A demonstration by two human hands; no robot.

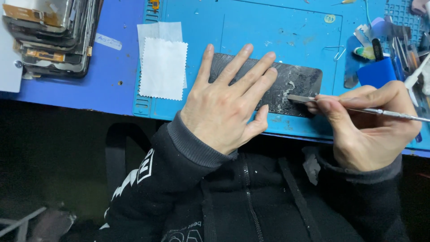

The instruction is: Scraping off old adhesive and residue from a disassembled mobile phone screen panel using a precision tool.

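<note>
Lying lengthwise left-to-right on the blue silicone mat (251,27), the dark cracked glass panel (295,80) is pinned by the flat, spread left hand (228,103); the right hand's (367,125) fingers (324,106) pinch a thin metal scraper (340,105), tip seemingly touching the panel's right end.

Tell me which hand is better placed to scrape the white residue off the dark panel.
Right. The right hand holds the metal scraper with its tip on the residue; the left hand lies flat on the dark panel.
</note>
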